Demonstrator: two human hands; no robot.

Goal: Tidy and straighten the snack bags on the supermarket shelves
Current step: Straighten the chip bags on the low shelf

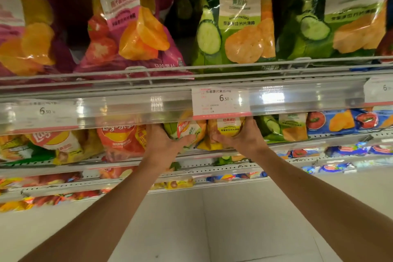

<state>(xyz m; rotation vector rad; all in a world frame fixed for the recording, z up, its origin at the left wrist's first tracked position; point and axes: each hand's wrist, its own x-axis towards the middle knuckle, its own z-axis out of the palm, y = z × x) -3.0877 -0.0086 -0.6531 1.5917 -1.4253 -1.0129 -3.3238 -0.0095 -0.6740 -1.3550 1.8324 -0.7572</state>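
Observation:
Both my hands reach onto the second shelf, just under the clear price rail [297,95]. My left hand [163,142] grips a green chip bag [187,131] from its left side, thumb across the bag's lower front. My right hand [242,136] grips a yellow chip bag [225,128] right beside it, thumb along the bag's bottom edge. The tops of both bags are hidden behind the price rail. The two bags touch each other in the middle.
The upper shelf holds pink tomato bags [127,23] and green cucumber bags [238,27]. Beside my hands stand a red bag [121,140], a cucumber bag [282,127] and blue bags [344,121]. Lower shelves hold more snacks; pale floor [212,229] lies below.

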